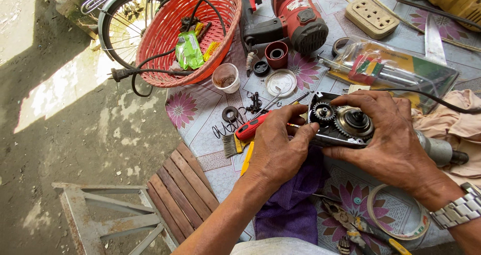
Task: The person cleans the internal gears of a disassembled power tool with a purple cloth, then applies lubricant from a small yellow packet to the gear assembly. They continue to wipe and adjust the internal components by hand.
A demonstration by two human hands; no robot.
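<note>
I have my right hand (388,140) clamped over an opened power-tool gearbox (336,122), fingers curled across its top edge and thumb beneath, so the housing sits steady on the flowered tablecloth (200,109) with its two toothed gears facing up at me. My left hand (278,145) is closed around a thin metal tool whose tip meets the housing's left edge near the smaller gear; I judge that grip lets me pick at the mechanism while the other hand braces it. The gearbox lies at the middle of the table, just above a purple cloth (293,205), probably there to catch grease. A red-handled screwdriver (250,128) and a small brush (231,145) lie just left of my left hand, close for reaching. Small parts, a cup (226,77) and a lid are gathered beside the red basket (175,29). My palm hides the tool's handle, so I cannot tell what kind it is; the gearbox's right end disappears under my right hand, and the pliers (350,222) are partly cut off at the bottom.
</note>
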